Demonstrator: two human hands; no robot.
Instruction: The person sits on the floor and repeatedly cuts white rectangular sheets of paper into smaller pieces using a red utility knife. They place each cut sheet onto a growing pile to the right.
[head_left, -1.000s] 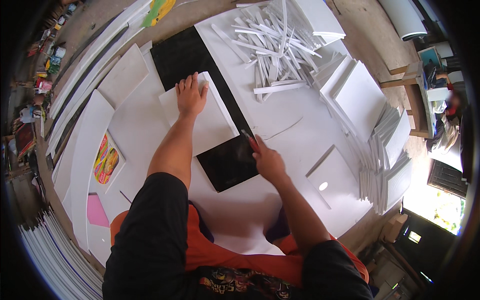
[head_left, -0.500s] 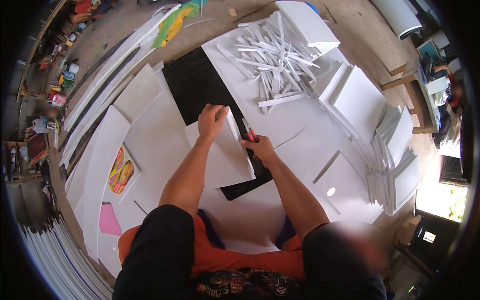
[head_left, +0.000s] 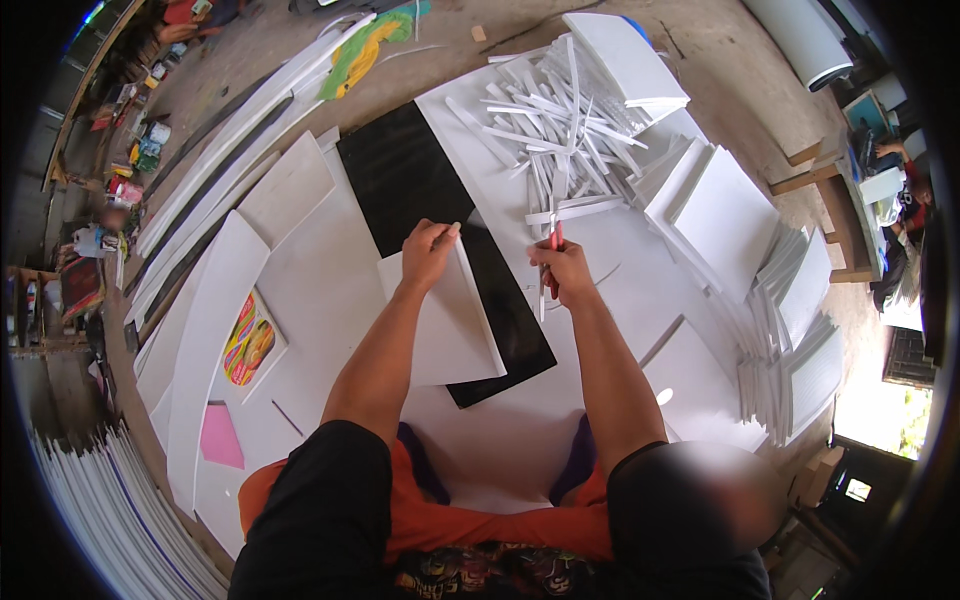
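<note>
My left hand [head_left: 428, 256] has its fingers closed on the far corner of a white foam-like board [head_left: 440, 320]. The board lies partly over a long black sheet [head_left: 400, 170]. To the right, my right hand [head_left: 566, 272] grips a red utility knife [head_left: 557, 236], its tip directed away from me toward the scrap pile. A thin white strip [head_left: 542, 302] shows just below the right fingers; it appears to be in the same grasp. The right hand is apart from the board.
A heap of white offcut strips [head_left: 560, 130] lies beyond my right hand. Stacks of white boards [head_left: 725, 215] stand along the right side. Long white panels [head_left: 215, 300] and a pink piece [head_left: 221, 436] are at left. A wooden table [head_left: 835, 215] stands far right.
My right hand has moved away from the board, up and right toward the scrap heap, with the knife. The thin strip along the board's right edge has gone from there. My left hand stays on the board.
</note>
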